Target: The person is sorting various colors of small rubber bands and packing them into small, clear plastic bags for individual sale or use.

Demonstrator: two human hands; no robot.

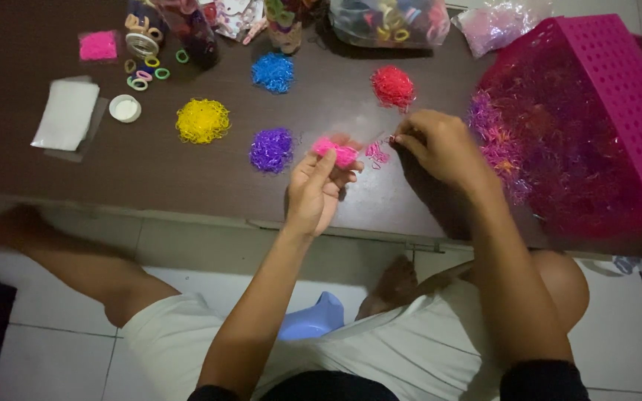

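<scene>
Right at the table's (187, 186) near edge, we've got a bunch of pink elastic bands (336, 152) pinched in our left hand (317, 189), thumb and fingers closed on it. Our right hand (440, 145) sits at about 3 o'clock from that, fingertips pinched together on a band or two; too small and blurry to be sure. A few loose pink bands (377, 154) lie on the wood between both hands.

Sorted piles so far: purple (271, 150) at 9 o'clock from the left hand, yellow (202, 121) further out the same way, blue (273, 72) at 11, red (393, 86) at 1. The tipped magenta basket (618, 96) with the mixed tangle (544, 148) is over at 3 o'clock.

For doing this bit well, we'd say:
- pick only a few strands at a time, the tangle drags other colours along
- keep the left grip loose enough to tuck new ones in without dropping the bunch
- watch the purple pile, it's close, and pink strays could land in it
- the light's dim, so pink versus red needs a second look
</scene>
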